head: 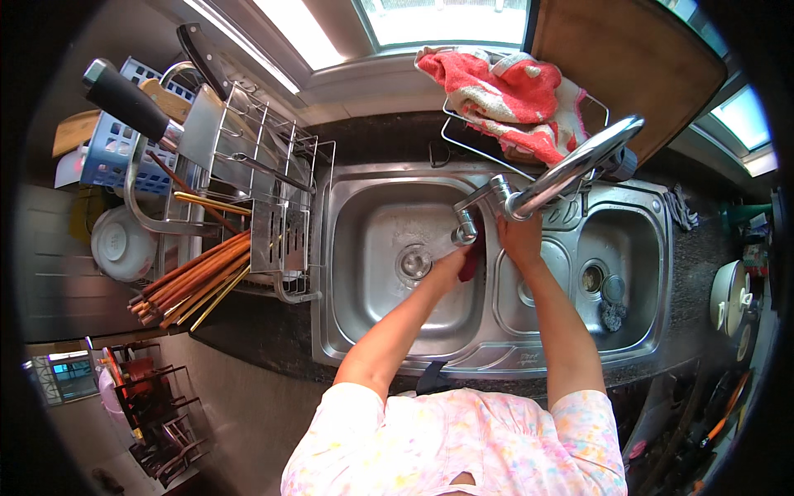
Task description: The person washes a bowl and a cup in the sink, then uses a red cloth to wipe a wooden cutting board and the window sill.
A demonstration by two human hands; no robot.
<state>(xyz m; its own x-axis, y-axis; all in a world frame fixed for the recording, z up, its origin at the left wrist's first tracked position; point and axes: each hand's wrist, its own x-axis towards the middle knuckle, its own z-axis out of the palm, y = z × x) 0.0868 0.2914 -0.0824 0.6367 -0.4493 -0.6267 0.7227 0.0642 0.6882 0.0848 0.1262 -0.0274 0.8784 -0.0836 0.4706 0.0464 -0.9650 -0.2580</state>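
In the large left basin of a stainless steel sink (397, 217), my left hand (451, 271) is under the faucet spout (464, 234). It grips a dark red item (475, 259), perhaps a cloth, mostly hidden by the hand and spout. Water appears to run from the spout toward the basin drain (415, 263). My right hand (520, 240) is at the divider between the basins, just below the curved chrome faucet (574, 164). The faucet covers its fingers, so I cannot tell what they hold.
On the left, a wire dish rack (273, 167) holds a cleaver, a knife and a bundle of chopsticks (198, 279) that sticks outward. A red and white towel (508, 93) hangs behind the faucet. A steel scourer (613, 315) lies in the small right basin.
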